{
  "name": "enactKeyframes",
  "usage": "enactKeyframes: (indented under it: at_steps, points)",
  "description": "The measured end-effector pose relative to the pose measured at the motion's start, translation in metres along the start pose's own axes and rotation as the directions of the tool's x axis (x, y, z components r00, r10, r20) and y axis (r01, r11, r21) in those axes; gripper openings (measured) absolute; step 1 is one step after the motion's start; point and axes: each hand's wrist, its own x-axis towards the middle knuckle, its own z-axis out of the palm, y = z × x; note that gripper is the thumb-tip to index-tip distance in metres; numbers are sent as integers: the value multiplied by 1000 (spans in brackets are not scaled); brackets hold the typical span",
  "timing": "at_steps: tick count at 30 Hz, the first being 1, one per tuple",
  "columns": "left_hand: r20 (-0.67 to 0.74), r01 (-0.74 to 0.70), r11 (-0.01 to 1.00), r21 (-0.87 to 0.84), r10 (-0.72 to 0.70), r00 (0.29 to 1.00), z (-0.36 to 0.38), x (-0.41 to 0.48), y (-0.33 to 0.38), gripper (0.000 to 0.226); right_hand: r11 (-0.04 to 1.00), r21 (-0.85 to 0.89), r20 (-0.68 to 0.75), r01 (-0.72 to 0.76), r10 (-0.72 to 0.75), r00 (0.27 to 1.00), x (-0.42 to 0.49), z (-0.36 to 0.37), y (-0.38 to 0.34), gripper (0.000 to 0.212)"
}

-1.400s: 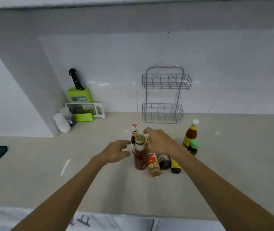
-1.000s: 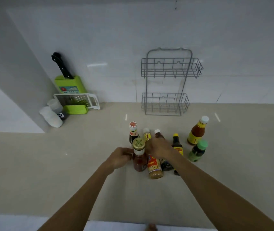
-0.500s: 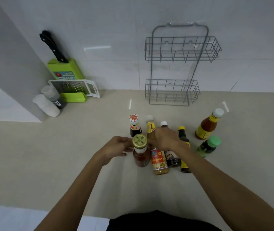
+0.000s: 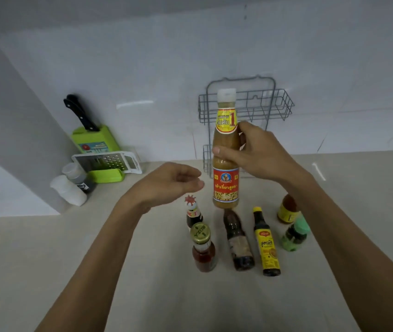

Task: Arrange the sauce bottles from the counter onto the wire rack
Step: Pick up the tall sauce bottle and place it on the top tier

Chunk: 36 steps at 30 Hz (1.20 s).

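My right hand (image 4: 255, 152) grips a tall tan sauce bottle (image 4: 225, 185) with a white cap and a red and yellow label, held upright in the air in front of the grey two-tier wire rack (image 4: 279, 104) on the wall. My left hand (image 4: 169, 182) hovers beside it, fingers loosely curled, holding nothing. Below on the counter stand a gold-capped red sauce bottle (image 4: 204, 250), a small red-capped dark bottle (image 4: 192, 212), a dark brown bottle (image 4: 237, 240), a yellow-labelled dark bottle (image 4: 266, 245), a green-capped bottle (image 4: 294, 234) and an orange sauce bottle (image 4: 286, 210).
A green knife block (image 4: 95, 142) with a black-handled knife stands at the back left, a white grater (image 4: 109, 161) leaning on it. Two small shakers (image 4: 73, 183) lie beside a grey wall column. The beige counter (image 4: 47, 259) stretches to the front and right.
My right hand has lifted the tan bottle off the counter up in front of the rack. My left hand has let go of the gold-capped bottle and risen.
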Motion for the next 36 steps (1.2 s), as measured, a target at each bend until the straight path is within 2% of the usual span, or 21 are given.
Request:
enactKeyframes:
  at_steps: [4,8,12,15,20,29,36]
  points:
    - [32,-130,991,16,130,991,6,18,32,44,996,29,-95,82,-79,992,16,-12,-22,50]
    - [-135,-275,961,1,273,953,2,50,44,51,989,79,-179,129,-113,977,36,-16,-32,49]
    - [-302,-385,917,99,397,867,-20,78,64,47,971,130,-261,200,-161,952,61,-24,-40,57]
    - [-363,-430,893,135,448,817,-39,99,84,51,964,89,-332,251,-209,920,82,-27,-42,54]
    - [-341,-390,906,164,423,840,-57,139,106,52,967,93,-388,238,-185,903,124,-27,-35,56]
    - [-369,-258,924,281,353,860,-63,194,84,42,994,67,-229,88,-71,971,184,-7,0,44]
    - [-406,-204,934,293,314,858,-61,219,80,45,998,46,-133,31,-24,991,220,-12,5,53]
